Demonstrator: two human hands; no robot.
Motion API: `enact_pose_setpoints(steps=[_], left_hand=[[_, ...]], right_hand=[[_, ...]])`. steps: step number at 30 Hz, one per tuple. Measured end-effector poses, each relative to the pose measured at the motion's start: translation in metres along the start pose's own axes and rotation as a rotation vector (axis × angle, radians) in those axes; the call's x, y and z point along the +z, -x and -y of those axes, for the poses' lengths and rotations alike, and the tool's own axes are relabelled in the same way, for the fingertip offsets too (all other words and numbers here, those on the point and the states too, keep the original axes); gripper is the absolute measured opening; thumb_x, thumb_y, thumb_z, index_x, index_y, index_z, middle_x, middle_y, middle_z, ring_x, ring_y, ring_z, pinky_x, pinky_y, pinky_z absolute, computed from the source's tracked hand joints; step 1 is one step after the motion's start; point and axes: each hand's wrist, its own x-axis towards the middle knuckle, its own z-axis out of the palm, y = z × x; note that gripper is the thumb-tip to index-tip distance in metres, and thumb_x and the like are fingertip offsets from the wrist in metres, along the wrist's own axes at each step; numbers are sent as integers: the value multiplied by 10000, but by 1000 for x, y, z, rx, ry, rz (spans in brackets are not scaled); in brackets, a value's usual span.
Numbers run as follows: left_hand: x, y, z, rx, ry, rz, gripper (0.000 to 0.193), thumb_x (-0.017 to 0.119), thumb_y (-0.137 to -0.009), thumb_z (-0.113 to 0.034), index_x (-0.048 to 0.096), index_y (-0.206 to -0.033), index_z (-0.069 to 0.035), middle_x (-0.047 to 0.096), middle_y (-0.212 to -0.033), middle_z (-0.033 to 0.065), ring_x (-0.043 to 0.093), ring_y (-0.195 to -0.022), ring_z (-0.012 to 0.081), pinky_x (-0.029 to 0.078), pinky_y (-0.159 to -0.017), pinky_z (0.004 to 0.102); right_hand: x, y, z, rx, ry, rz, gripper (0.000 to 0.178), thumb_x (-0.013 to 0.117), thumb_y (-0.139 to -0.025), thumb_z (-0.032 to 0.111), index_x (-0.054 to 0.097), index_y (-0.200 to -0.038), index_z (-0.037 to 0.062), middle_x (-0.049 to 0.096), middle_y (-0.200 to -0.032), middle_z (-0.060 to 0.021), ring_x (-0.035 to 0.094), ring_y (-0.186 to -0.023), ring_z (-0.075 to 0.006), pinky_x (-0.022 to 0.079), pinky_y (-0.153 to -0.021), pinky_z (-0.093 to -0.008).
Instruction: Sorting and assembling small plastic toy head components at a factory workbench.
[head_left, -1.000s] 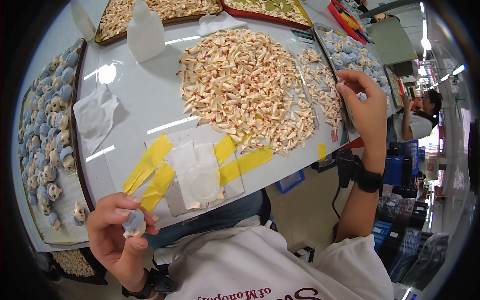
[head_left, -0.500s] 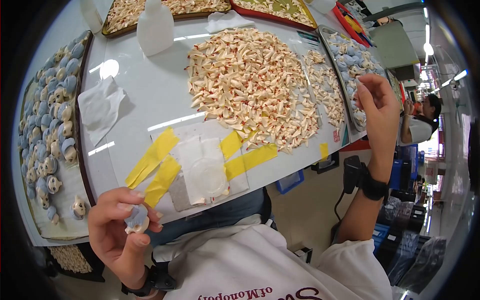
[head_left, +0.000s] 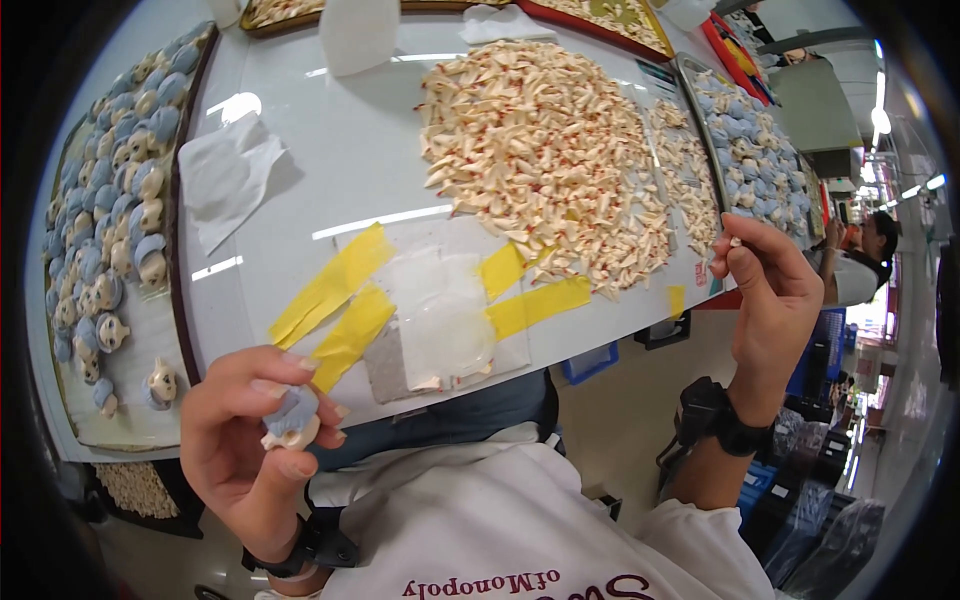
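My left hand grips a small doll head with blue-grey hair and a cream face part, between thumb and fingers at the table's near left edge. Raised at the right, my right hand pinches a tiny cream piece between thumb and forefinger; its exact shape is too small to tell. A large heap of pointed cream pieces with red-marked ends lies on the table. Nearer me, a white pad is fixed down with yellow tape strips.
A tray of similar doll heads stands at the left, another metal tray of them at the right. A white bottle, a crumpled tissue and a tray of cream pieces are farther back. Another person sits at the far right.
My right hand has moved down and slightly right, away from the right tray's near part, and a tiny cream piece now shows in its fingers. The left hand still holds the doll head.
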Motion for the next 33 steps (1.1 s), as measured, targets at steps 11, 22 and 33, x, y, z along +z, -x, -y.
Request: enact_pose_setpoints(steps=[11, 22, 33], left_hand=[[0, -5, -1, -21, 62, 100, 457, 703, -763, -303, 474, -1032, -13, 520, -1015, 165, 577, -681, 174, 482, -527, 212], [-4, -3, 6, 1, 57, 108, 486, 766, -695, -311, 505, -986, -22, 499, -985, 123, 593, -692, 183, 478, -526, 203], [-11, -11, 12, 164, -10, 256, 460, 761, -705, -275, 501, -990, -24, 479, -979, 136, 567, -667, 160, 471, -542, 198]], right_hand=[[40, 3, 7, -228, -110, 123, 83, 580, -805, -32, 567, -885, -46, 599, -757, -121, 598, -676, -173, 503, -625, -282], [62, -8, 13, -191, -316, 206, 109, 639, -764, 15, 561, -818, -39, 578, -725, -117, 563, -623, -166, 477, -573, -267], [93, -13, 41, -408, 111, 490, 185, 695, -701, 51, 558, -792, -32, 543, -767, -100, 517, -706, -165, 403, -638, -243]])
